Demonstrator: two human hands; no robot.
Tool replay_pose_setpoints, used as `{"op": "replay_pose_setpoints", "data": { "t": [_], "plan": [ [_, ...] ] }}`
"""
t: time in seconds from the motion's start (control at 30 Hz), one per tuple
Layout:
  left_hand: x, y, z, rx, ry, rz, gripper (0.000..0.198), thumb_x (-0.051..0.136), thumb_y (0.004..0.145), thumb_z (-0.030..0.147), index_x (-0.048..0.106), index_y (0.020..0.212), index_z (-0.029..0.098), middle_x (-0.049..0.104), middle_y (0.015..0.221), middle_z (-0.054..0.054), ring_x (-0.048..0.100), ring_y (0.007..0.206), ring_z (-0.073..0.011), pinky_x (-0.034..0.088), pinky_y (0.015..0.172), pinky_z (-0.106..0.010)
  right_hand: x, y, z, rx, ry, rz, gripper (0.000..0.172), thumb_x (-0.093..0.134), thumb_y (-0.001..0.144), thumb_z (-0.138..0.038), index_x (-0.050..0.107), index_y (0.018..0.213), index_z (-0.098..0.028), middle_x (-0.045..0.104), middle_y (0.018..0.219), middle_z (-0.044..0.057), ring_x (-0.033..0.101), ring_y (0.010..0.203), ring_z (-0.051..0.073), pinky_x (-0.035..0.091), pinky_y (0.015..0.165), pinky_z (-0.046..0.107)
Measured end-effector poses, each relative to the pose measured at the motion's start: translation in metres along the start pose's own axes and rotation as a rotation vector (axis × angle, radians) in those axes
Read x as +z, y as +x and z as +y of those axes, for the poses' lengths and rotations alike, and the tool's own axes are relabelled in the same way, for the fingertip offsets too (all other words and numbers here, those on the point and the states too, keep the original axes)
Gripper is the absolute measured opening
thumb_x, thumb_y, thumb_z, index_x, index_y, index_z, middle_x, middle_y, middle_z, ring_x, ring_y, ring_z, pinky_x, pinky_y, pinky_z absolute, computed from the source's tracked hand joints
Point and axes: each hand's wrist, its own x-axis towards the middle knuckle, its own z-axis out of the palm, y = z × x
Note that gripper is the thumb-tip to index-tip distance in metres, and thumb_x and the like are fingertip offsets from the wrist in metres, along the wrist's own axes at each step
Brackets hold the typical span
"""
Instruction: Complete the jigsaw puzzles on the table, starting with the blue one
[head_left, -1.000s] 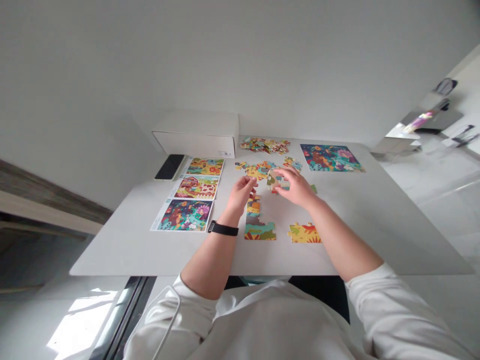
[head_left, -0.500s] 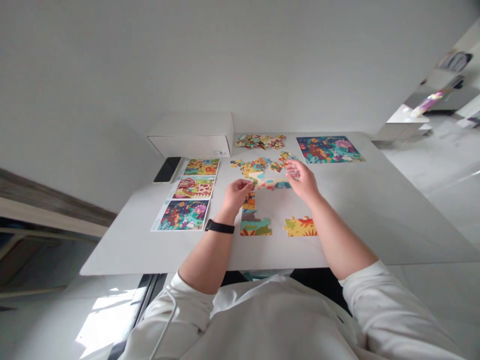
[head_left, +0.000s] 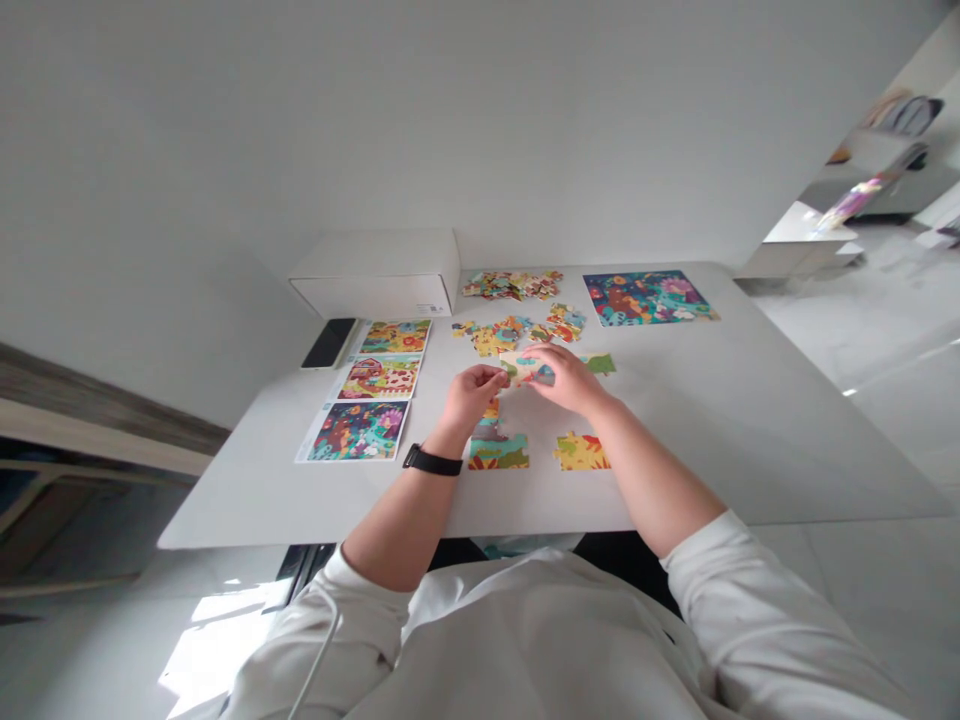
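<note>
The right hand (head_left: 566, 380), fingers bent over, grips a cream-and-teal cardboard jigsaw section (head_left: 521, 367) over the white worktop (head_left: 675, 430). The curled left hand (head_left: 472, 395) pinches its other end, as if holding it up for a close look. Colourful printed picture cards (head_left: 358, 431) lie within sight at the left, seemingly for reference.

A bright, modern room, seemingly a home — a white table (head_left: 675, 470) at the centre, low white furniture (head_left: 806, 240) at two o'clock, glossy pale floor tiles (head_left: 862, 450) at three, sunlight (head_left: 214, 650) at seven.
</note>
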Motion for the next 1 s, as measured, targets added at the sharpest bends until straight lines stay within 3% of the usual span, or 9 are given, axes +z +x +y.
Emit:
{"op": "replay_pose_setpoints", "data": {
  "t": [0.07,0.17,0.23,0.33,0.47,0.6,0.73,1.0],
  "plan": [
    [-0.004,0.004,0.004,0.047,0.089,0.012,0.04,0.088,0.078,0.048,0.07,0.097,0.018,0.076,0.084,-0.006,0.062,0.066,-0.0133,0.046,0.059,-0.024,0.0,0.0,0.001,0.008,0.004,0.022,0.045,0.074,0.09,-0.019,0.07,0.134,-0.03,0.072,0.14,0.008,0.065,0.136,0.028,0.05,0.122,0.05],
    [-0.011,0.01,0.015,0.25,0.332,0.019,0.038,0.089,0.078,0.031,0.069,0.109,0.02,0.077,0.11,-0.01,0.07,0.089,-0.0199,0.055,0.072,-0.029,0.0,-0.001,0.003,0.042,-0.003,0.042,0.041,0.074,0.092,-0.022,0.07,0.133,-0.028,0.072,0.14,0.009,0.066,0.136,0.027,0.051,0.121,0.049],
    [-0.014,0.014,0.023,0.416,0.507,-0.067,0.043,0.091,0.076,0.023,0.07,0.114,0.022,0.072,0.129,-0.013,0.069,0.114,-0.0277,0.059,0.09,-0.038,0.001,-0.001,0.006,0.066,-0.001,0.052,0.04,0.074,0.093,-0.024,0.07,0.133,-0.029,0.071,0.141,0.009,0.065,0.136,0.027,0.052,0.12,0.049],
    [-0.015,0.02,0.029,0.614,0.753,-0.214,0.05,0.088,0.077,0.014,0.068,0.122,0.023,0.064,0.147,-0.013,0.057,0.142,-0.0342,0.049,0.118,-0.052,0.003,-0.002,0.01,0.077,0.041,0.079,0.039,0.076,0.093,-0.026,0.07,0.132,-0.028,0.072,0.139,0.009,0.069,0.131,0.028,0.057,0.114,0.047],
    [-0.015,0.028,0.023,0.723,0.862,-0.25,0.046,0.081,0.086,0.016,0.065,0.128,0.022,0.067,0.145,-0.013,0.06,0.14,-0.0309,0.047,0.121,-0.052,0.005,-0.004,0.016,0.084,0.091,0.074,0.041,0.077,0.092,-0.025,0.07,0.132,-0.028,0.073,0.138,0.009,0.074,0.12,0.027,0.061,0.107,0.046],
    [-0.021,0.03,0.009,0.749,0.785,-0.232,0.041,0.079,0.09,0.02,0.066,0.129,0.022,0.072,0.138,-0.011,0.065,0.133,-0.0273,0.051,0.117,-0.048,0.007,-0.005,0.017,0.061,0.095,0.06,0.043,0.074,0.091,-0.021,0.068,0.133,-0.027,0.072,0.139,0.009,0.072,0.121,0.026,0.06,0.106,0.043],
    [-0.028,0.034,-0.004,0.689,0.814,-0.203,0.038,0.075,0.091,0.019,0.068,0.128,0.023,0.071,0.14,-0.011,0.064,0.134,-0.0272,0.05,0.118,-0.049,0.012,-0.004,0.02,0.094,-0.016,0.053,0.044,0.076,0.091,-0.023,0.069,0.135,-0.026,0.072,0.137,0.011,0.067,0.13,0.029,0.054,0.114,0.048],
    [-0.026,0.043,-0.017,0.515,0.999,-0.23,0.034,0.068,0.095,0.022,0.077,0.128,0.027,0.068,0.148,-0.009,0.06,0.138,-0.0287,0.045,0.122,-0.05,0.021,-0.007,0.03,0.278,-0.24,-0.06,0.024,0.073,0.094,-0.022,0.079,0.117,-0.023,0.075,0.124,0.011,0.068,0.12,0.03,0.053,0.111,0.047]
  ]
}}
